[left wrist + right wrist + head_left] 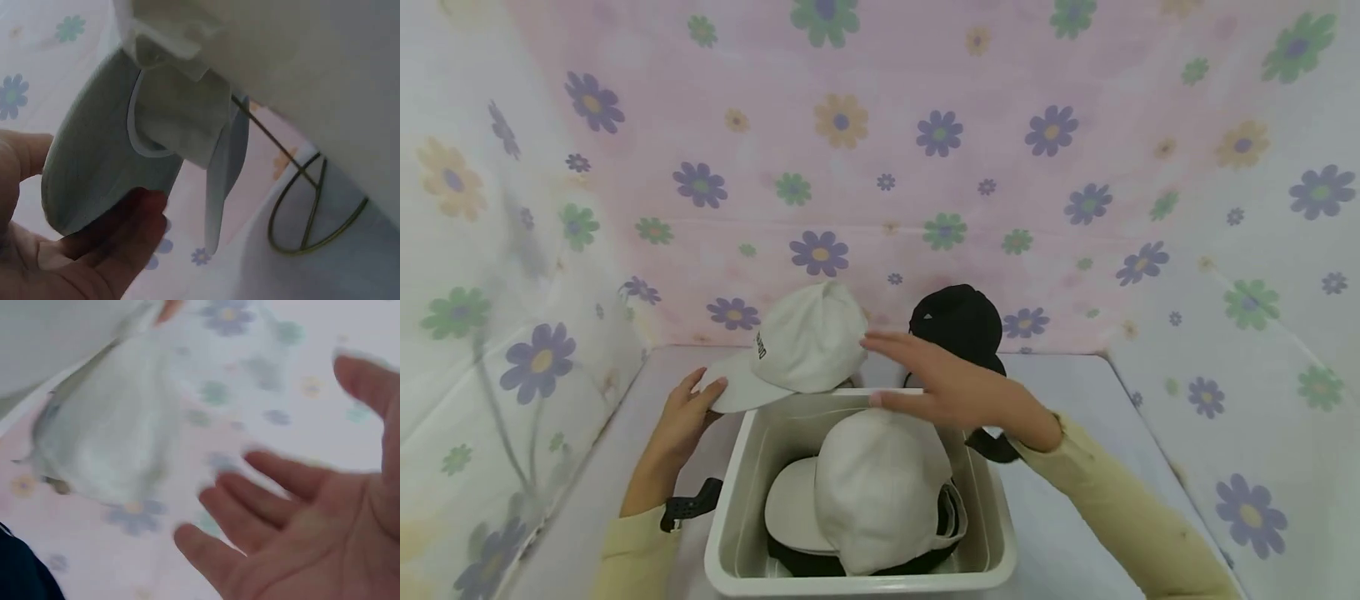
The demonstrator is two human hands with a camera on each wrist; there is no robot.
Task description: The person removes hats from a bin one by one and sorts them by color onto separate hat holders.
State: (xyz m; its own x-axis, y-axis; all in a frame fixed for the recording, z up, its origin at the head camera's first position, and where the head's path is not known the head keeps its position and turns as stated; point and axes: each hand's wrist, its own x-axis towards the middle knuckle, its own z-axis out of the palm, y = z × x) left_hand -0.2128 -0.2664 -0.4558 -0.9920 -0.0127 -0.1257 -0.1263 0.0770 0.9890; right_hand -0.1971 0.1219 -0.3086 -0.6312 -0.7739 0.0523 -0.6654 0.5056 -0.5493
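White cap [816, 346], one, in left fingers [685, 392], one beige cap [876, 487] in one tub [857, 586]

Dull light, probably motion blur in right-wrist view.

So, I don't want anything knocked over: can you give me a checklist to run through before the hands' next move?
1. Left hand has the white baseball cap: ok, it grips the brim.
2. Right hand holds nothing: ok, its fingers are spread.
3. White baseball cap off the wire stand: cannot tell, the cap hides where the wire ends.
4. White tub unoccupied: not ok, a beige baseball cap sits in it, over something black.
5. Black baseball cap untouched by the right arm: cannot tell, the arm overlaps it in the head view.
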